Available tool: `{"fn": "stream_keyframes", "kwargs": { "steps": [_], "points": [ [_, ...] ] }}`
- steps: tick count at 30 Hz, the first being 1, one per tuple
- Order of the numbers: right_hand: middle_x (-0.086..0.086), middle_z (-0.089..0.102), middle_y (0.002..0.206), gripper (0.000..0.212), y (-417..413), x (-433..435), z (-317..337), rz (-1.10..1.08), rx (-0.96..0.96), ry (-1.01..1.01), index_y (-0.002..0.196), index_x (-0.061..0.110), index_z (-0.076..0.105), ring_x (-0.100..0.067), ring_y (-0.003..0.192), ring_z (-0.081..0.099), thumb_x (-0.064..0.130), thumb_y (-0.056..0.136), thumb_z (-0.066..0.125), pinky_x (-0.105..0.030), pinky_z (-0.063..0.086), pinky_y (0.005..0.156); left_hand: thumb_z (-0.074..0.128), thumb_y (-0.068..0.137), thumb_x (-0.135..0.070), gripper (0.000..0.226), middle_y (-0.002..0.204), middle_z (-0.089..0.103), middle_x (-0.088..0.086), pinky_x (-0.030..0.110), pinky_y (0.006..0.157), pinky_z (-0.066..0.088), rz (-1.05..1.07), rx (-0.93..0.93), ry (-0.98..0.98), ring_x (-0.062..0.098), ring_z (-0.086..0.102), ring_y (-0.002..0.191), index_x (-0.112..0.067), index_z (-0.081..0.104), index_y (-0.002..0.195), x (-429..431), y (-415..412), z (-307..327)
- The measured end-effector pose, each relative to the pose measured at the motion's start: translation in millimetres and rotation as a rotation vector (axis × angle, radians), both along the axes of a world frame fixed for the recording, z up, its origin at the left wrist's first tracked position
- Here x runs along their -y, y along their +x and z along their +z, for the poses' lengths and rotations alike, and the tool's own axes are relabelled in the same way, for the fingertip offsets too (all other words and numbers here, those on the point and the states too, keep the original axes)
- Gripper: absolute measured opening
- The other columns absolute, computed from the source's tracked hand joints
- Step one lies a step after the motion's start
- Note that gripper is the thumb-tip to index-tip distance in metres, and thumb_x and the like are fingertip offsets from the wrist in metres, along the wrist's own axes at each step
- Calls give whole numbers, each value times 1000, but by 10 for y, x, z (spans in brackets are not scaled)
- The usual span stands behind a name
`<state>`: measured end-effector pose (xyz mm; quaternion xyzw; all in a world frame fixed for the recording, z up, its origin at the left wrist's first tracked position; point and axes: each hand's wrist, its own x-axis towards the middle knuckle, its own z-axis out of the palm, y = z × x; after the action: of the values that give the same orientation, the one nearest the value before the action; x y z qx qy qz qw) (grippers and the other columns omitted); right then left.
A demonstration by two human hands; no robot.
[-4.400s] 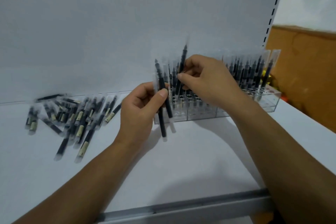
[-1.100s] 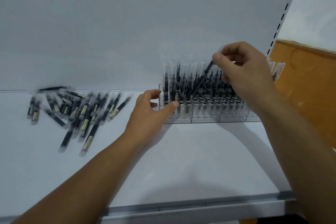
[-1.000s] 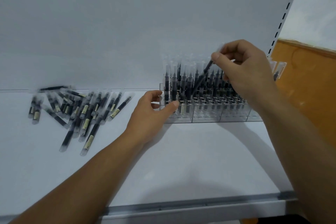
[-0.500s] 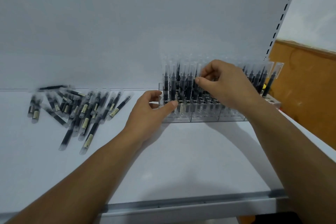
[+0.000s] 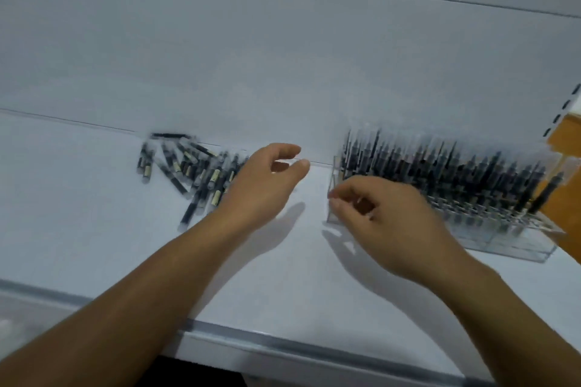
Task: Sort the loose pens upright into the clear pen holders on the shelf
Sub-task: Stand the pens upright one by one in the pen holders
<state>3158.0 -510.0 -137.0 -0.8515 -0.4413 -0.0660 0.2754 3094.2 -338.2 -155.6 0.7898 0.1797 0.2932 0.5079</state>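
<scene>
A heap of loose black pens (image 5: 185, 168) with clear caps lies flat on the white shelf at the left. The clear pen holders (image 5: 490, 237) stand at the right against the back wall, packed with upright black pens (image 5: 440, 166). My left hand (image 5: 265, 185) hovers between the heap and the holders, fingers apart and holding nothing; it covers the heap's right end. My right hand (image 5: 386, 217) is in front of the holders' left end, fingers loosely curled, with no pen in it. The frame is blurred.
The white shelf (image 5: 94, 229) has a grey metal front lip (image 5: 283, 345). A white back panel rises behind. A slotted upright (image 5: 562, 110) and an orange-brown surface (image 5: 566, 148) stand at the far right.
My right hand has let go of the pen it set into the holders and drawn back to their left end. My left hand has left the holder's corner and moved left toward the heap. The view has swung left.
</scene>
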Motion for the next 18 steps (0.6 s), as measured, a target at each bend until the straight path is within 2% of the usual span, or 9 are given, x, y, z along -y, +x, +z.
{"fn": "stream_keyframes", "kwargs": {
  "steps": [3,5,7,9,11,13,15,18],
  "points": [
    [19,57,123,29,-108,-423,-179,174,10,-179,125,33,59,-1,107,54,41,98,49,-26,44,96,55,92,-41,34,123,53,-16,22,90,37,114,-172,338,1,49,112,-30,57,125,-349,-359,-75],
    [12,50,138,37,-70,-710,-268,252,18,-215,134,29,52,-12,126,46,41,100,44,-33,38,106,53,92,-46,44,132,50,-12,24,96,35,129,-298,475,4,44,120,-29,53,132,-523,-575,-142],
    [5,42,147,43,11,-974,-326,263,22,-246,140,24,45,-18,136,36,40,101,41,-36,32,111,50,91,-53,58,147,38,-11,22,107,26,77,-422,533,6,33,135,-27,43,142,-588,-733,-216],
    [1,38,151,49,90,-1174,-382,241,0,-274,143,20,42,-21,140,30,45,101,39,-38,29,114,45,88,-63,71,157,20,-14,23,114,14,34,-535,570,4,16,144,-31,28,149,-582,-811,-310],
    [-2,44,144,52,136,-1275,-454,229,1,-312,139,19,46,-24,136,36,52,100,36,-41,33,111,41,88,-66,74,159,10,-16,24,116,8,47,-573,583,2,6,145,-35,19,151,-558,-829,-359],
    [-2,43,145,56,128,-1250,-492,233,19,-373,141,18,43,-23,136,36,54,100,33,-39,33,110,39,90,-65,72,159,6,-19,24,116,7,56,-581,575,1,3,146,-38,15,151,-556,-823,-362],
    [2,32,155,60,66,-1125,-449,252,22,-416,148,19,35,-19,143,28,55,100,32,-37,29,114,37,90,-66,71,159,4,-19,26,117,6,52,-604,583,1,2,146,-40,12,151,-565,-816,-344],
    [7,29,157,56,-86,-822,-342,300,30,-439,143,23,41,-15,144,27,56,99,33,-37,31,114,37,90,-65,71,160,5,-18,27,116,7,36,-636,611,3,2,146,-39,13,152,-591,-785,-311]
  ]
}}
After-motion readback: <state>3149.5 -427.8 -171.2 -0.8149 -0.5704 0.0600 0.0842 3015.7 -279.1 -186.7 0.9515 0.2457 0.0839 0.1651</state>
